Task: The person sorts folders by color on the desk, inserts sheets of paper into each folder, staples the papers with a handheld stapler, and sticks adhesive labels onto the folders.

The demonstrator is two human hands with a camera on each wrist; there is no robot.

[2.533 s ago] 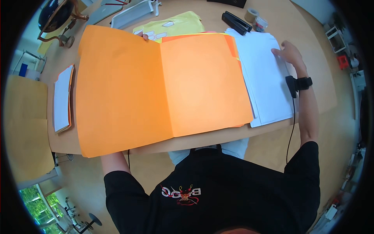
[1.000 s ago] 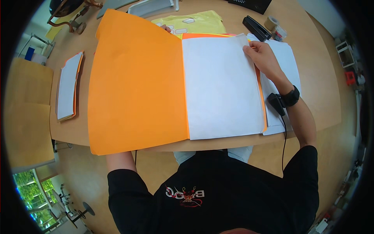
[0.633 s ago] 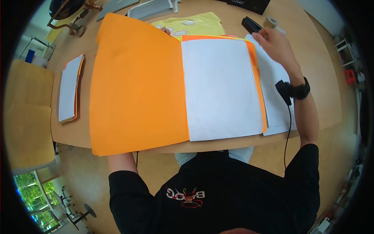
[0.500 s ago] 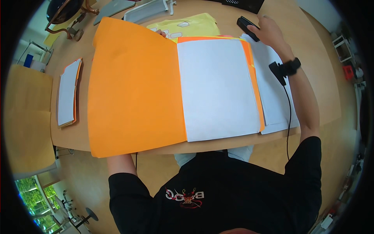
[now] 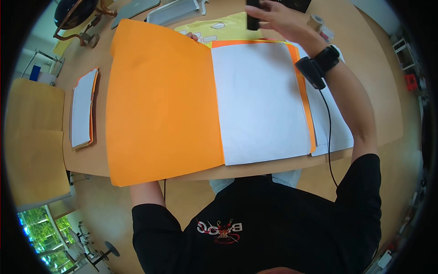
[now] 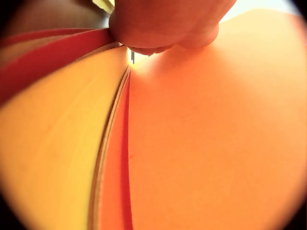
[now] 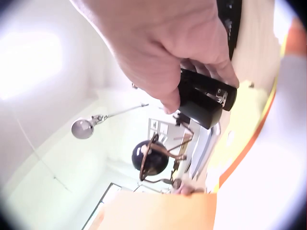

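Note:
An orange folder (image 5: 162,105) lies opened out in the head view, a white sheet (image 5: 260,105) on its right side. The left hand (image 5: 192,36) grips the folder near the top of the fold; most of that hand is hidden behind the orange cover. In the left wrist view the fingers (image 6: 168,24) pinch the sheets where the fold's edge ends. Above the sheet's top edge, the right hand (image 5: 283,20) holds a black stapler (image 5: 253,16) in the air. The right wrist view shows the stapler (image 7: 204,98) between thumb and fingers.
White papers (image 5: 331,118) lie right of the folder. Beyond it is a yellow folder (image 5: 232,25) with white labels. A tape roll (image 5: 315,22) stands at the upper right, a small stack of papers (image 5: 83,109) at the left, and a globe (image 5: 75,13) at the upper left.
A white sheet has come to lie on the folder's right side. The right hand let go of it, moved to the stapler, took hold, lifted it and carried it left. The left hand kept its grip.

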